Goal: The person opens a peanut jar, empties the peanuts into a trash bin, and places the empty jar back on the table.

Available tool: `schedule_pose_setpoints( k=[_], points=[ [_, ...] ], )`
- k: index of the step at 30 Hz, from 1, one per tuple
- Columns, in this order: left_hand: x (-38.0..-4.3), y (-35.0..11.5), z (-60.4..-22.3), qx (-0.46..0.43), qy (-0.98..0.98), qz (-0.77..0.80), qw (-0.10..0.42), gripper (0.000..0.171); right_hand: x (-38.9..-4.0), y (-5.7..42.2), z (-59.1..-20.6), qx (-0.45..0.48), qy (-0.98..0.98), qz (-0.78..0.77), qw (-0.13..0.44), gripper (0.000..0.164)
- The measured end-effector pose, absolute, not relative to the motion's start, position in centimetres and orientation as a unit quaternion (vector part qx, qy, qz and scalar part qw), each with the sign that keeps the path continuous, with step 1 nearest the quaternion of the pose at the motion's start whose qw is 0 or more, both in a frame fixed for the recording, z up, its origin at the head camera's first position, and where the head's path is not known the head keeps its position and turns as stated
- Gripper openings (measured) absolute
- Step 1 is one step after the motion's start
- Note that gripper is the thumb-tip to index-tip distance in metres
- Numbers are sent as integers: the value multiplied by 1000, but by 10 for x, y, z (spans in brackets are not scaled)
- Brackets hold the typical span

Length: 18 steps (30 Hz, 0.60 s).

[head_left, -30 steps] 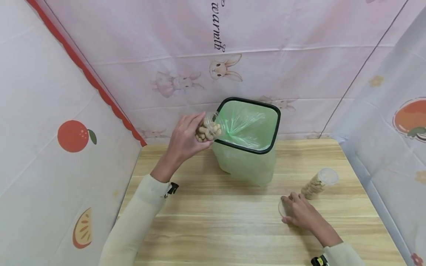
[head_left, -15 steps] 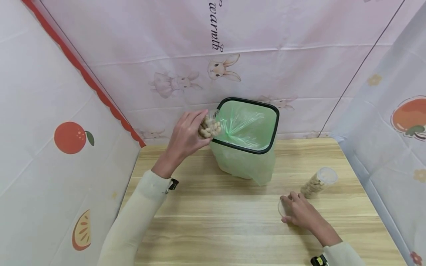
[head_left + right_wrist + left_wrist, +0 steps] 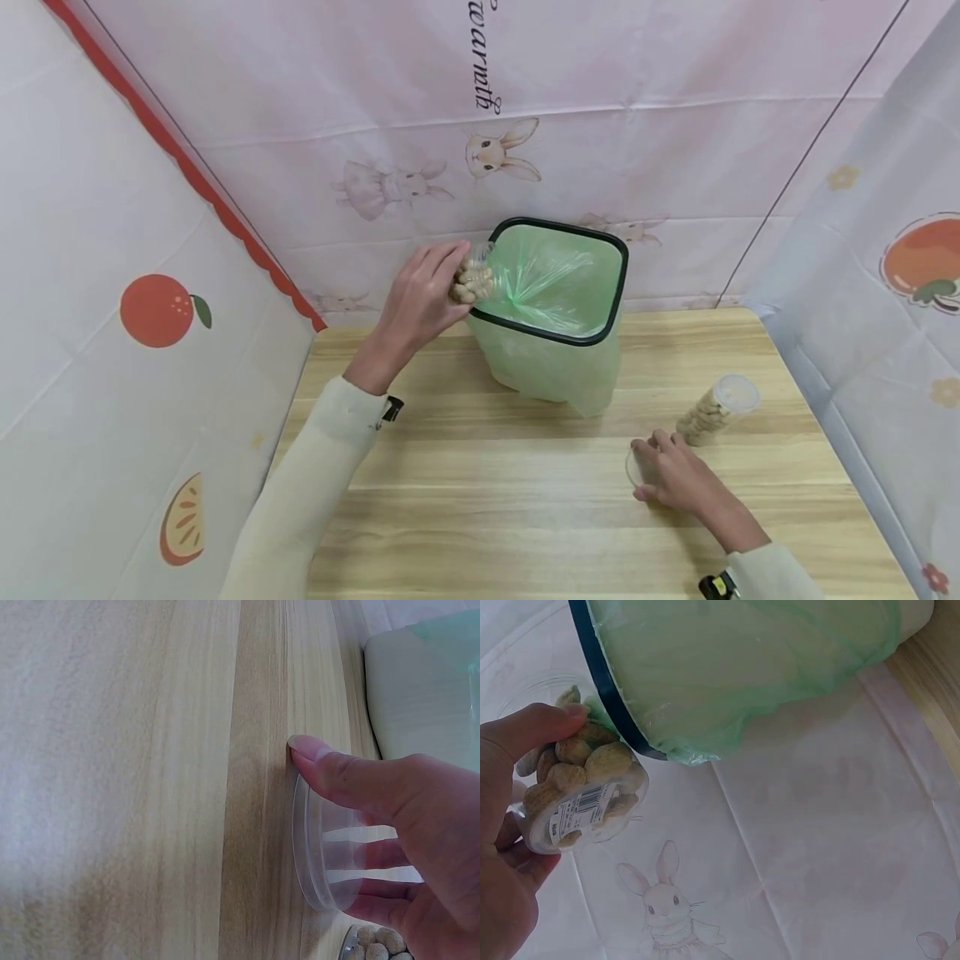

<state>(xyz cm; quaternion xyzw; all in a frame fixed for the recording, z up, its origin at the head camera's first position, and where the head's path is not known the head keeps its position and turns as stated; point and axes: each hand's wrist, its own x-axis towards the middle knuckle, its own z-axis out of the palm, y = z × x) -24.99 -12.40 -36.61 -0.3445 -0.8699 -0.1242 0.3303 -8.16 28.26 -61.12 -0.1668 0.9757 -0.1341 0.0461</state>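
Observation:
My left hand [image 3: 422, 292] grips a clear plastic jar [image 3: 472, 279] of unshelled peanuts, tipped on its side at the left rim of a bin [image 3: 547, 336]. In the left wrist view, the thumb and fingers wrap the jar [image 3: 581, 780], whose base carries a barcode label; peanuts still fill much of it. A green bag lines the bin, its black rim ring beside the jar's mouth. My right hand [image 3: 678, 479] holds a clear round lid [image 3: 311, 847] by its edge, down at the tabletop. Whether any peanuts lie inside the bag cannot be seen.
A second clear jar [image 3: 708, 417] of peanuts, with its lid on, stands just beyond the right hand. The wood-grain table [image 3: 480, 500] is bounded by printed cloth walls [image 3: 300, 183] at the back and both sides.
The left hand and the jar have risen slightly, and the jar tips a little more towards the bin. The right hand with the lid stays in place. The view shifts slightly.

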Motion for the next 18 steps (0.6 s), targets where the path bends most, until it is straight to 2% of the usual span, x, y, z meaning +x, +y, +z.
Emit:
schedule_pose_setpoints(
  k=[7,18],
  points=[
    [-254,-123,-368,-345,-869,-104,340,62,-82,283,-611,-172,974,-140,42,76],
    [-257,-122,-371,-361,-854,-64,369,60,-83,283,-614,-172,974,-140,35,77]
  ],
)
